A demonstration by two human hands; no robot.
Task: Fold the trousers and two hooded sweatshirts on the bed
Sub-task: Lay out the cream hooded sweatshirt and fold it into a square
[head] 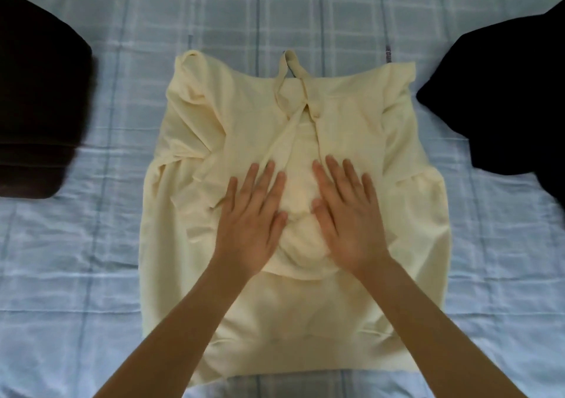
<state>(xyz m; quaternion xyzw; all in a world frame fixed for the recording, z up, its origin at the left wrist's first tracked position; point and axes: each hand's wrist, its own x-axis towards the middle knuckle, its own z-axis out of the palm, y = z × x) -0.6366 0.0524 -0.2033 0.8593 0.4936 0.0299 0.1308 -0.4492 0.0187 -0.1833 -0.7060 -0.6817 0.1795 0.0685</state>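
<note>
Both palms lie flat and open — left hand [252, 214], right hand [345, 211] — pressing the cream sweatshirt [406, 214] mid-bed [76, 260]. Drawstrings [282, 91] trail toward twelve o'clock — they could bunch crookedly inside the next fold.

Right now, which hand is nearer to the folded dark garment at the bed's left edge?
Left. The left hand lies flat on the cream hoodie, on the side toward the folded dark garment; the right hand lies flat beside it, farther away.

Bedding beneath the work area.
A pale blue bedsheet [91, 260] with a white and darker blue check pattern covered the whole surface, lightly creased at both sides, its lines running lengthwise and crosswise.
</note>
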